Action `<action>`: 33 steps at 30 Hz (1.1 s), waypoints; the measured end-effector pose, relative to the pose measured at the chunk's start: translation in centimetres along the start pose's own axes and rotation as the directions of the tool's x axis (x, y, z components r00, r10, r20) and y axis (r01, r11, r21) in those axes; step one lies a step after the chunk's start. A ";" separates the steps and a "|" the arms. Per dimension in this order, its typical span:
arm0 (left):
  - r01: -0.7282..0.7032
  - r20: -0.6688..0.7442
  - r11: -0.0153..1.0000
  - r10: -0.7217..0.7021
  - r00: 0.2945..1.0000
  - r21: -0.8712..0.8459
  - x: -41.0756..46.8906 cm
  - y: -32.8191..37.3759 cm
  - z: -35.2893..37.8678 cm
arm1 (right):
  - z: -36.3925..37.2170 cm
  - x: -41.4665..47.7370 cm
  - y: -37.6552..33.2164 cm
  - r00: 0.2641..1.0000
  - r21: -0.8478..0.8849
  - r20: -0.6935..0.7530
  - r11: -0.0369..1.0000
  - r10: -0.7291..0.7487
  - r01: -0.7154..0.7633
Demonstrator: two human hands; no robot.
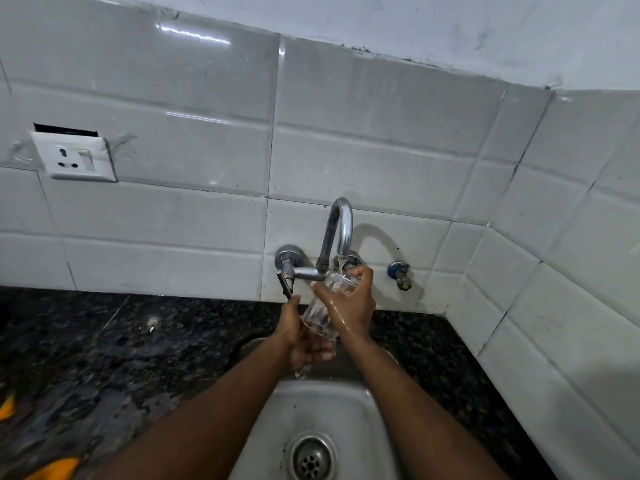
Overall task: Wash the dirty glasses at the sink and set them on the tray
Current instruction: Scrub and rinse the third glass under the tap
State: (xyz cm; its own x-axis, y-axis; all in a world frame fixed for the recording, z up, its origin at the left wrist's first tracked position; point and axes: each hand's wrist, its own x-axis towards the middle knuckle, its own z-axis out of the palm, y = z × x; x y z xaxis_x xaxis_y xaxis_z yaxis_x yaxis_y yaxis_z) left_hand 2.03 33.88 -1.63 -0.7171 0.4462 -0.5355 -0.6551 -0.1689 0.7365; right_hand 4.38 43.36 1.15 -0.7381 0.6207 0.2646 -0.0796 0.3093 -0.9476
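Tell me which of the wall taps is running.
The curved chrome faucet: a stream falls from its spout onto the glass held beneath. The small blue-collared tap to its right shows no stream.

White tiled wall point(207, 216), wall socket point(74, 157), dark speckled counter point(104, 341).

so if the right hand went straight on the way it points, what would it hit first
Probably the chrome tap, just past the glass that the right hand grips; depth is hard to judge.
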 end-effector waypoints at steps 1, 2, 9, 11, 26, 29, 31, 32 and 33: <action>-0.015 0.013 0.996 0.016 1.000 -0.089 -0.3 0.2 0.8 | 0.3 -0.2 -0.3 0.998 0.064 -0.040 0.997 0.046 -0.043; -0.035 0.023 0.989 0.039 0.999 -0.145 -0.6 0.5 1.7 | 0.4 -0.5 -0.6 0.995 0.112 -0.074 0.992 0.070 -0.061; -0.323 -0.282 0.933 0.357 0.891 0.159 -0.1 1.7 2.7 | -1.7 0.6 -0.6 0.971 -0.306 0.047 0.922 -0.235 0.238; -0.471 -0.217 0.617 0.723 0.656 0.630 -0.3 1.9 2.2 | -2.8 1.5 -0.7 0.980 -0.343 0.195 0.934 -0.036 0.103; -0.293 -0.094 0.456 0.656 0.749 0.840 -1.3 4.4 2.8 | -3.0 1.6 -0.9 0.687 -0.470 0.708 0.618 -0.163 0.631; -0.379 -0.080 0.596 0.601 0.795 0.707 -1.2 5.2 2.4 | -3.0 1.2 -0.1 0.790 -0.454 0.603 0.768 -0.110 0.453; -0.346 -0.156 0.728 0.524 0.837 0.593 -0.7 5.8 1.2 | -3.5 1.0 1.0 0.896 -0.370 0.443 0.903 -0.037 0.220; -0.317 -0.184 0.740 0.508 0.841 0.593 -0.4 5.8 0.7 | -3.6 1.0 1.5 0.932 -0.332 0.363 0.931 -0.024 0.154; -0.295 -0.203 0.737 0.503 0.840 0.608 -0.3 5.6 0.2 | -3.6 0.9 1.9 0.948 -0.312 0.315 0.940 -0.035 0.138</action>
State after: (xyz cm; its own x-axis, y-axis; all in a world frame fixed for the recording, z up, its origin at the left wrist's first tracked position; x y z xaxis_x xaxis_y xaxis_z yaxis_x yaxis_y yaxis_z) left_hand -1.42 32.98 2.76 -0.9804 0.1110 -0.1630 -0.1267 0.2787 0.9520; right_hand 5.99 47.13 0.27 -0.9084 0.3505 0.2278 0.0317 0.6012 -0.7984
